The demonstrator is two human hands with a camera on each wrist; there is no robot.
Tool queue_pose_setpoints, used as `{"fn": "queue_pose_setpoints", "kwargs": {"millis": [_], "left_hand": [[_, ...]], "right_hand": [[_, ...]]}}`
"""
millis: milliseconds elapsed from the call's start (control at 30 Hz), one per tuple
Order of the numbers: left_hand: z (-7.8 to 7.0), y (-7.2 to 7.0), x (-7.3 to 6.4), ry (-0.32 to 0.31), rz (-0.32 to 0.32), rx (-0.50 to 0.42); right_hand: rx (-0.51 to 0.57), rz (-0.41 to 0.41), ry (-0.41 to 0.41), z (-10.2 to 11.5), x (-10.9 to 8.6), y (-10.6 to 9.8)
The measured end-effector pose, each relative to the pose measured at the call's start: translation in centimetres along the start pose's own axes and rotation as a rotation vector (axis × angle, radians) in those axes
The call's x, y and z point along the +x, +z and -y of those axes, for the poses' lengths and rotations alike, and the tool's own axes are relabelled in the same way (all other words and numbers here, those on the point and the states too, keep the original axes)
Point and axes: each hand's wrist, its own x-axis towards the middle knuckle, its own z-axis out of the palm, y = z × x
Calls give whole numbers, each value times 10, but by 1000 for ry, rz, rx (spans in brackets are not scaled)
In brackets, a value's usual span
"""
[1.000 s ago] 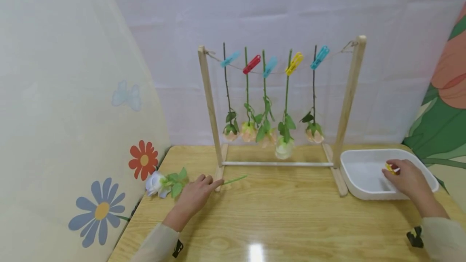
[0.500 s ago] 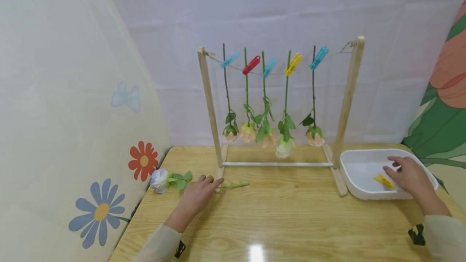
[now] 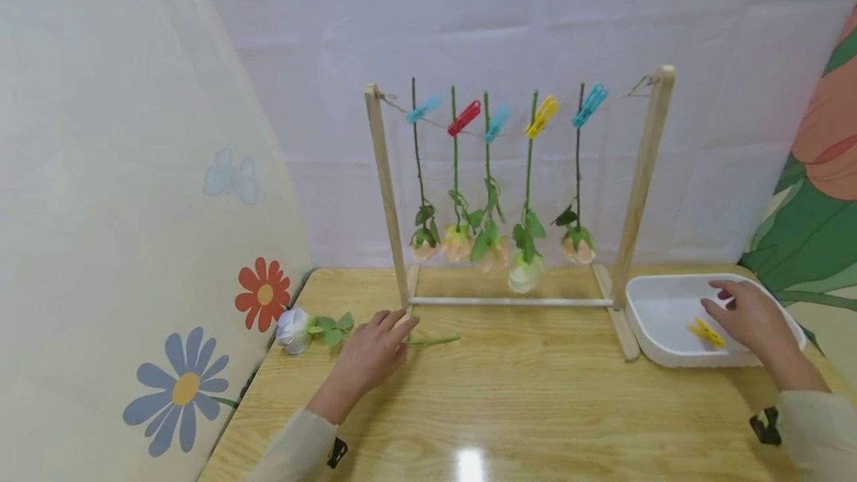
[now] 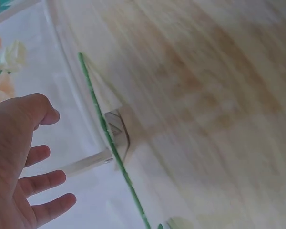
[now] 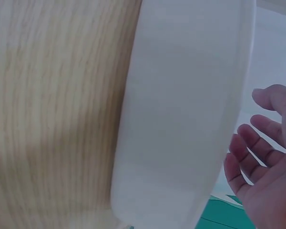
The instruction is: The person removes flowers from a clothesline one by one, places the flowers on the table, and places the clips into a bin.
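A white-lilac artificial rose (image 3: 293, 331) lies on the table at the left, its green stem (image 4: 105, 126) pointing right. Over the middle of that stem is my left hand (image 3: 373, 348), fingers spread and relaxed; in the left wrist view the stem runs apart from the fingers. My right hand (image 3: 753, 318) hovers over the white plastic basin (image 3: 696, 361) with loosely bent fingers and nothing in them. A yellow clothespin (image 3: 706, 332) lies in the basin, just left of the right hand. The right wrist view shows the basin's outer wall (image 5: 176, 114) beside the hand (image 5: 271, 148).
Behind the hands stands a wooden frame (image 3: 643, 177) with a string across its top. Several roses (image 3: 525, 271) hang upside down from it by coloured clothespins, including a red clothespin (image 3: 465, 119). A white crossbar (image 3: 509, 302) joins the frame's feet.
My right hand has let go of the yellow clothespin, which now lies in the basin. The left hand has released the rose stem, which settled on the table, and its fingers have spread.
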Motion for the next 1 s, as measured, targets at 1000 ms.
{"fn": "queue_pose_setpoints", "kwargs": {"millis": [1000], "left_hand": [[-26,-41,49,83,-137,63]], "right_hand": [[90,-114,-188,66,28,-38]]}}
